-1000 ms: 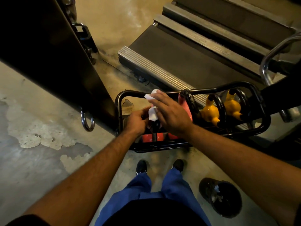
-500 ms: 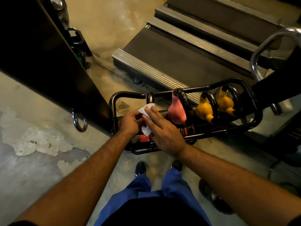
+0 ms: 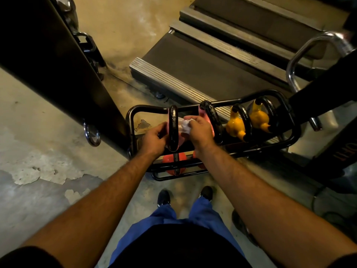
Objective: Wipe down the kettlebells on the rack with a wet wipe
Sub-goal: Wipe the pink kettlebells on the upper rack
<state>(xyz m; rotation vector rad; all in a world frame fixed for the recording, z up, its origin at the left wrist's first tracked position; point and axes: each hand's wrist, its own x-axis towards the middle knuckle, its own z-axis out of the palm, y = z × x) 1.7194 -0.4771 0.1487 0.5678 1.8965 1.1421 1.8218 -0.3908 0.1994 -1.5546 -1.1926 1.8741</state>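
- Centre of the frame: a person stands over a low black rack [image 3: 289,120] on the floor, both arms reaching down to the leftmost pink kettlebell [image 3: 182,139].
- The left hand [image 3: 154,138] has its fingers curled against the kettlebell's left side beside the black handle [image 3: 173,128], apparently steadying it; how firm the hold is cannot be told.
- The right hand [image 3: 199,130] pinches a crumpled white wet wipe [image 3: 185,125] and presses it to the bell just right of that handle.
- To the right on the same rack sit a second pink kettlebell [image 3: 209,120] and two yellow kettlebells [image 3: 234,126], handles up; orange weights [image 3: 173,163] show on the lower tier.
- Judged from their look, the bells are heavy, rigid and glossy, likely slick once damp; the thick handle is the sound place to take hold, and they are best wiped in place.
- The wipe is soft and light, and bunches easily.
- Upper right: a treadmill [image 3: 202,60] behind the rack.
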